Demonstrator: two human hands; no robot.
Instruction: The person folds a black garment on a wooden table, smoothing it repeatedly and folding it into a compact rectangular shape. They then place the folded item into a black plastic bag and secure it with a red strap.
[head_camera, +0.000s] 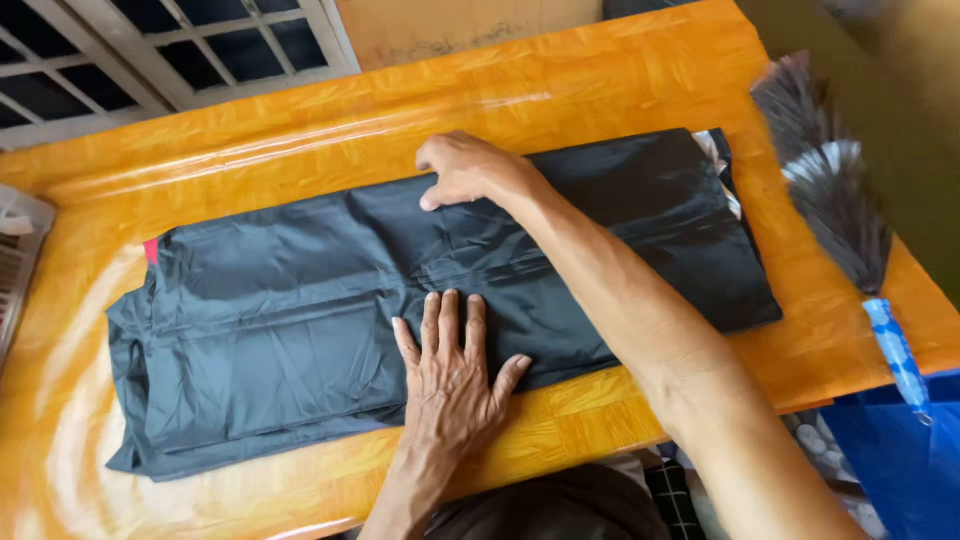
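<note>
A dark, smooth garment (300, 340), folded into a long flat band, was laid across the glossy orange wooden table (620, 90), its long axis running from left to right. The left hand (450, 375) was pressed flat on the near edge at the cloth's middle, fingers (447, 320) spread and holding nothing. The right hand (465, 170) was reached across to the far edge, fingers curled down onto the fabric; whether cloth was pinched could not be told. Both hands were set on the same midline. A grey feather duster (830, 190) with a blue handle was lying at the table's right edge.
</note>
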